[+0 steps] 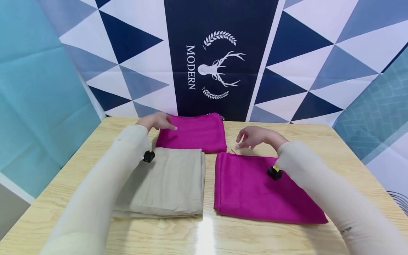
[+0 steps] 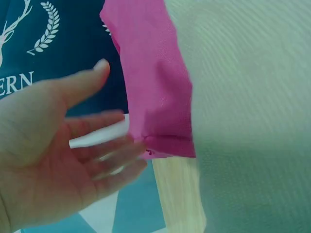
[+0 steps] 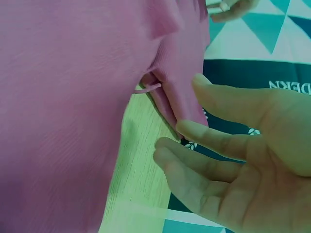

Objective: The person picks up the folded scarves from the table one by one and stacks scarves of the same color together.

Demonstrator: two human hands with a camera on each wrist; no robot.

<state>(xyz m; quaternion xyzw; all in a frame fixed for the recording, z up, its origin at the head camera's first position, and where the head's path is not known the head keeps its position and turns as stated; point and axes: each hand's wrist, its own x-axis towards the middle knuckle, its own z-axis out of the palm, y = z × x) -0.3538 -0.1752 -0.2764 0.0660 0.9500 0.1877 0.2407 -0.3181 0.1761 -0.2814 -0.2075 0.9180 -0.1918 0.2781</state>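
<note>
Three folded cloths lie on the wooden table [image 1: 178, 235]. A small magenta cloth [image 1: 197, 132] is at the back, a beige cloth [image 1: 178, 184] at the front left and a larger magenta cloth [image 1: 248, 191] at the front right. My left hand [image 1: 159, 121] hovers at the left end of the back cloth, fingers spread and holding nothing. In the left wrist view its fingertips [image 2: 138, 145] overlap that cloth's edge. My right hand [image 1: 255, 136] hangs empty past the far edge of the right cloth, fingers loosely bent. A loose thread [image 3: 148, 89] sticks out from that cloth's corner.
Behind the table hangs a patterned backdrop [image 1: 220, 17] with triangles, a deer head and the word MODERN. Light blue sheeting [image 1: 32, 88] closes off the left side. A small black device [image 1: 148, 156] sits at my left wrist, another black device [image 1: 275, 173] at my right.
</note>
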